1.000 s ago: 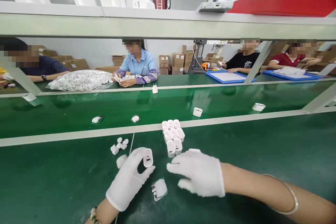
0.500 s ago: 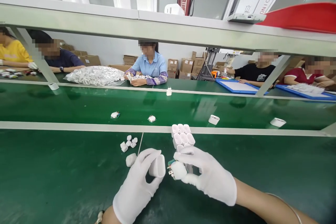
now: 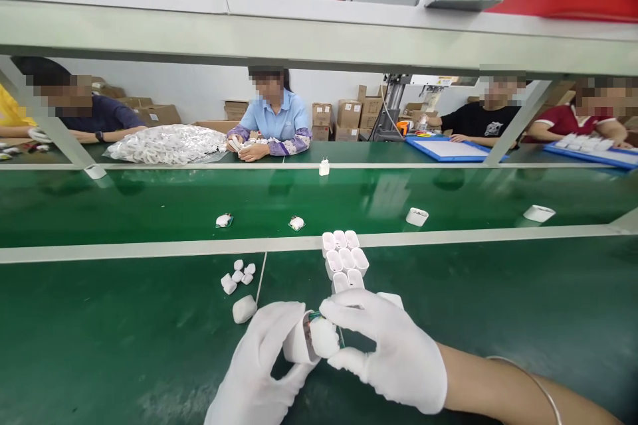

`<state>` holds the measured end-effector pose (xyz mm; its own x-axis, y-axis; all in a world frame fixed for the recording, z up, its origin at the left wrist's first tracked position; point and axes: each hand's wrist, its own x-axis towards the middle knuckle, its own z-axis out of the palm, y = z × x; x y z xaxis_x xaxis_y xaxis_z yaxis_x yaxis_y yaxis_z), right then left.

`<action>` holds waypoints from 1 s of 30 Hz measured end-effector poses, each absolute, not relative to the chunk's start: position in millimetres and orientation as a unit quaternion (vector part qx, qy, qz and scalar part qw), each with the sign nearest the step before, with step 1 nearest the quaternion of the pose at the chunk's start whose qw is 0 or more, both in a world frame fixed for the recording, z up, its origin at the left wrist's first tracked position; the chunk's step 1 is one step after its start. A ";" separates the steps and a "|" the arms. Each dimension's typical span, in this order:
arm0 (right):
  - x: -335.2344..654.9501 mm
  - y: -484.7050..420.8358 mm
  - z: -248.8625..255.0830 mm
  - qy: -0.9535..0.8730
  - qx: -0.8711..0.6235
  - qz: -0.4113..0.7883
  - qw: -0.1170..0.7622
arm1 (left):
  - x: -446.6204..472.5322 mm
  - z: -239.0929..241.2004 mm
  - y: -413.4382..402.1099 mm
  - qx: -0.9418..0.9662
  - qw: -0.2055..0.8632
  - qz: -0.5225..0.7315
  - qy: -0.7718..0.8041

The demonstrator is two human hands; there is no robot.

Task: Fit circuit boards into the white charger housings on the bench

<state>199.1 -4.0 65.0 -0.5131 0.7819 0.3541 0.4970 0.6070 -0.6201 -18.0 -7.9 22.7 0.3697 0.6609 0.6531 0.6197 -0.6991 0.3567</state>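
In a white glove, my left hand (image 3: 266, 362) grips a white plastic charger housing (image 3: 298, 344), its open end turned to the right. My right hand (image 3: 389, 348), also gloved, pinches a small circuit board with a white block (image 3: 325, 337) on it. The board's left end is at the mouth of the housing, partly inside it. Just beyond my hands, several white housings (image 3: 347, 259) stand in rows with their openings up. A white piece (image 3: 391, 300) lies partly hidden behind my right hand. Left of them are small white blocks (image 3: 238, 275) and a larger white piece (image 3: 244, 309).
On the green strip beyond the pale rail (image 3: 149, 252) lie two circuit boards (image 3: 296, 222) and two white housings (image 3: 417, 216). A white plug (image 3: 324, 167) stands farther back. An overhead shelf (image 3: 299, 30) spans the view. Co-workers sit opposite, near a bag of white parts (image 3: 167, 144).
My two hands have come together; the circuit board has moved left into the housing's mouth. The view has shifted slightly downward, and a white piece behind my right hand shows more.
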 end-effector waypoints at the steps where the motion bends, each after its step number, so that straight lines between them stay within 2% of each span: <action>1: 198.6 -4.7 65.5 -0.844 -0.381 0.220 0.305 | -18.6 21.8 -8.3 0.829 0.016 0.403 0.388; 10: 191.5 -12.3 67.9 -0.873 -0.404 0.156 0.225 | -21.1 16.5 -9.6 0.841 -0.007 0.373 0.391; 17: 192.5 -16.3 65.7 -0.885 -0.377 0.101 0.255 | -21.9 15.4 -8.6 0.845 -0.015 0.366 0.390; 25: 192.2 -8.1 69.4 -0.892 -0.371 0.152 0.209 | -20.2 17.9 -9.5 0.847 -0.016 0.365 0.387; 30: 181.2 -16.2 52.0 -0.878 -0.390 0.137 0.243 | -19.3 19.4 -9.7 0.823 0.025 0.378 0.423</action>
<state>181.2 -16.2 52.0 -0.5783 0.7505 0.3198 0.6176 0.6589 -0.4294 -19.3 -9.7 19.4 0.3563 0.7150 0.6016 0.6773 -0.6411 0.3609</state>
